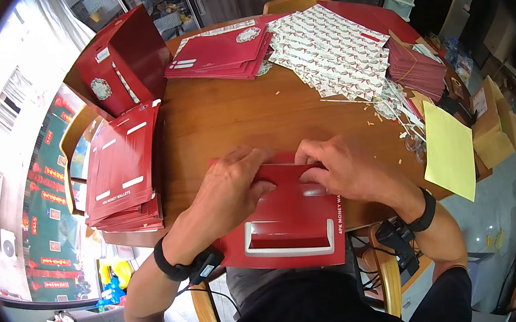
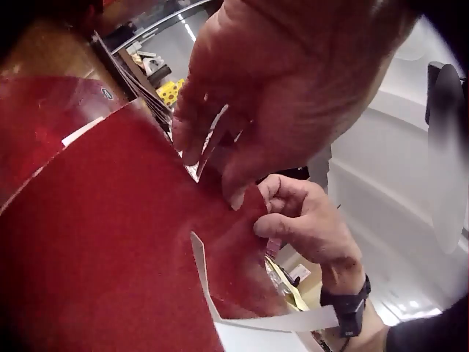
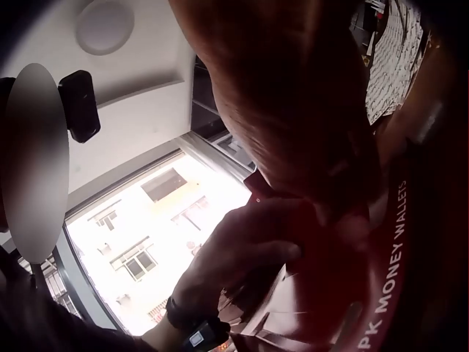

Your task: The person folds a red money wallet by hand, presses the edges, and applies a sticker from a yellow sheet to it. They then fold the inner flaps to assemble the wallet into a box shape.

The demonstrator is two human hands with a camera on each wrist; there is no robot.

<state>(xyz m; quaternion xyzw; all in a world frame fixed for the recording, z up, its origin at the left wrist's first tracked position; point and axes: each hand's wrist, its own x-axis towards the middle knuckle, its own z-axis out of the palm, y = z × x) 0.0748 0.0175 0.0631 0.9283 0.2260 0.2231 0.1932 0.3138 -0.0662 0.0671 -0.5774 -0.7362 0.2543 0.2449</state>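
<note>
A red printed card box blank (image 1: 295, 210), lettered "4PK MONEY WALLETS" along its right side, lies at the table's near edge, over the lap. Near its front is a cut-out with a white border (image 1: 289, 252). My left hand (image 1: 226, 183) grips the blank's far left part, thumb on top and fingers over the far edge. Opposite it, my right hand (image 1: 350, 173) pinches the far right part between thumb and curled fingers. In the left wrist view, the right hand (image 2: 300, 216) holds a raised corner of the red card. The fingers partly hide the far edge.
At left stand a stack of red blanks (image 1: 122, 156) and a tall red box (image 1: 119, 62). More red cards (image 1: 215, 52) and white patterned sheets (image 1: 334, 46) lie at the back. Banded red wallets (image 1: 415, 72), paper scraps and a yellow sheet (image 1: 449, 150) lie right.
</note>
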